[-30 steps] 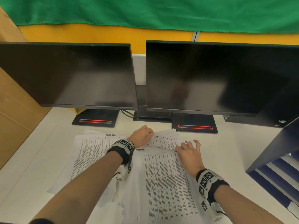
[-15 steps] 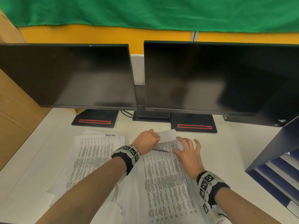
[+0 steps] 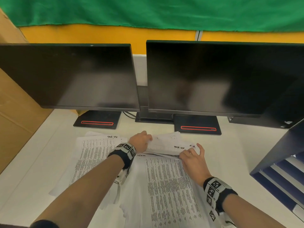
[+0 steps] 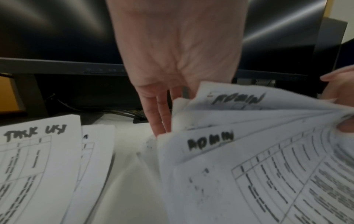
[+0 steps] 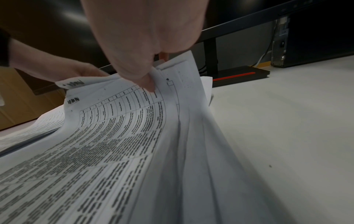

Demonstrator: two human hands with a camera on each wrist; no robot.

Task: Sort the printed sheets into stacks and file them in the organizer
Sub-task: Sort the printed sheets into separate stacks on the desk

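Observation:
A loose pile of printed sheets [image 3: 167,186] lies on the white desk [image 3: 230,153] in front of me. Both hands lift the far ends of several top sheets [image 3: 166,143] and fan them apart. My left hand [image 3: 144,142] holds their left edge, its fingers [image 4: 159,119] reaching down behind the paper. My right hand [image 3: 189,154] pinches their right corner, thumb [image 5: 147,81] on top. The fanned sheets [image 4: 249,121] carry the handwritten word ADMIN. A separate stack headed TASK LIST [image 3: 95,153] lies to the left. The dark blue organizer [image 3: 278,155] stands at the right edge.
Two dark monitors [image 3: 213,76] on black stands [image 3: 197,125] stand right behind the papers. A cardboard box [image 3: 14,112] borders the desk on the left. Bare desk lies between the pile and the organizer.
The far ends of the top sheets have come up off the pile and fanned out. My right hand has shifted right along their edge, and my left hand stays at the left edge.

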